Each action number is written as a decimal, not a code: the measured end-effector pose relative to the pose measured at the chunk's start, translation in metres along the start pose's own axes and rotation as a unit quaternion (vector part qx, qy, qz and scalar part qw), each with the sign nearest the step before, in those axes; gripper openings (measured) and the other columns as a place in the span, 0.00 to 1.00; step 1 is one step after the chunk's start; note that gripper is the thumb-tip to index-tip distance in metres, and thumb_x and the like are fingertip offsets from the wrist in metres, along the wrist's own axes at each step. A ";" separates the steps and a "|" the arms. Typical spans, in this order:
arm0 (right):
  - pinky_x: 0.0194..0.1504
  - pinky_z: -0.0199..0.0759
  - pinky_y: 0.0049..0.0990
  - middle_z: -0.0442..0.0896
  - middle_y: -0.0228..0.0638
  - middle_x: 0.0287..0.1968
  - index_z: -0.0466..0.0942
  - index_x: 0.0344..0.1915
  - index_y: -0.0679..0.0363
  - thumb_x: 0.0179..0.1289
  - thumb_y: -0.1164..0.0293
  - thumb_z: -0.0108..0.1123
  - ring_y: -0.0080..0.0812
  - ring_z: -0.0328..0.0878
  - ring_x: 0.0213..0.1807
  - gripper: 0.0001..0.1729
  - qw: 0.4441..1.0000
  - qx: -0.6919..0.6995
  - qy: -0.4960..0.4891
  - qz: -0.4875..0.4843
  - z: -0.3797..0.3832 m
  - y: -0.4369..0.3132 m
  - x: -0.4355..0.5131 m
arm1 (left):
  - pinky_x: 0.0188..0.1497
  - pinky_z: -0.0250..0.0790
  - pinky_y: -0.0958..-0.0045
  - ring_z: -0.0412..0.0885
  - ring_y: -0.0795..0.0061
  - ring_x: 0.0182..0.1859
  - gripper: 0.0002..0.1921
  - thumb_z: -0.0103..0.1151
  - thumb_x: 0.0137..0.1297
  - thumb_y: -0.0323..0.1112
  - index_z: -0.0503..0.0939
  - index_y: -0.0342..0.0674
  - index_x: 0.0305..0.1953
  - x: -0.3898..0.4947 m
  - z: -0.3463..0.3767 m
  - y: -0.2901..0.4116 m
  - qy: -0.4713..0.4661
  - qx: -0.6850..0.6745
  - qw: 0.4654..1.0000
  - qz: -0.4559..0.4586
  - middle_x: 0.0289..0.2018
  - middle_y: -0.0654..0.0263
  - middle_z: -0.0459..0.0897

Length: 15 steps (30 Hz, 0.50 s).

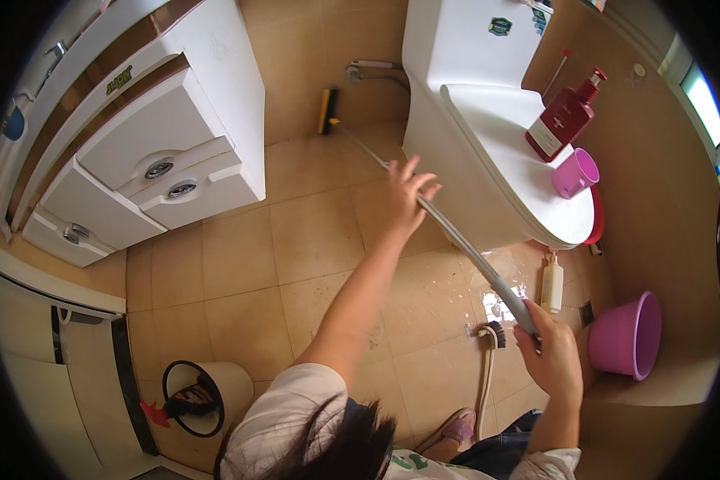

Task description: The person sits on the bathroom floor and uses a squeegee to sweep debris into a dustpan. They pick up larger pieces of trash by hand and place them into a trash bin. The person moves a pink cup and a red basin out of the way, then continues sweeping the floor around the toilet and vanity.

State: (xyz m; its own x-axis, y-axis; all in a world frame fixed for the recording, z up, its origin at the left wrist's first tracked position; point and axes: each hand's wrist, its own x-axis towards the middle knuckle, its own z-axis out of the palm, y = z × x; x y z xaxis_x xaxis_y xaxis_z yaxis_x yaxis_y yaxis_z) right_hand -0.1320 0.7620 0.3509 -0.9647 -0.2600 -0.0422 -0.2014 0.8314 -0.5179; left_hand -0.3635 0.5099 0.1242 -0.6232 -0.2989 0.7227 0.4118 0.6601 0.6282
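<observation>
A long-handled floor brush (328,111) with a yellow and black head meets the tiled wall at the back. Its metal pole (462,240) slants down towards me. Around the grey grip at the near end, my right hand (552,348) is closed. Farther up, my left hand (409,195) touches the pole with its thumb side, several fingers spread. On the wet floor near my right hand lie a dark-bristled scrub brush (497,335) with a pale handle and a white bottle (552,284).
A white toilet (486,138) at right carries a red pump bottle (564,119) and a pink cup (576,174). A pink bucket (624,336) lies by the right wall. White cabinets (216,108) stand left; a bin (234,384) holding a spray bottle (189,401) is lower left.
</observation>
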 end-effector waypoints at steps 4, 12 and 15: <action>0.36 0.70 0.47 0.81 0.52 0.35 0.70 0.58 0.65 0.60 0.73 0.62 0.55 0.78 0.34 0.26 0.995 -0.095 -0.031 -0.022 0.000 0.007 0.006 | 0.53 0.65 0.59 0.72 0.55 0.50 0.05 0.69 0.54 0.30 0.85 0.41 0.32 -0.004 0.010 -0.008 -0.024 -0.042 0.999 0.019 0.39 0.59 0.82; 0.34 0.72 0.47 0.81 0.48 0.34 0.70 0.50 0.61 0.63 0.71 0.58 0.54 0.79 0.33 0.17 0.989 -0.070 -0.037 -0.124 0.083 0.037 0.073 | 0.50 0.67 0.60 0.73 0.56 0.47 0.03 0.65 0.58 0.28 0.81 0.37 0.32 -0.020 -0.039 -0.077 0.137 0.065 0.987 -0.060 0.42 0.57 0.77; 0.26 0.73 0.41 0.80 0.43 0.29 0.70 0.53 0.62 0.62 0.70 0.59 0.46 0.79 0.26 0.19 0.970 -0.122 -0.017 -0.211 0.131 0.020 0.109 | 0.62 0.61 0.54 0.69 0.50 0.59 0.05 0.60 0.63 0.30 0.79 0.35 0.31 -0.013 -0.072 -0.117 0.226 0.163 0.954 -0.109 0.51 0.51 0.75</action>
State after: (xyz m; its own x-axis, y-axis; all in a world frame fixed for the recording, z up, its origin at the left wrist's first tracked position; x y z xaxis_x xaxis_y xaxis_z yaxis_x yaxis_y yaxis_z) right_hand -0.2188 0.6864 0.2241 -0.7825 -0.6147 0.0995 -0.6150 0.7378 -0.2783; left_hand -0.3561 0.3871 0.0620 -0.2896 -0.6721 0.6815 0.0301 0.7053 0.7083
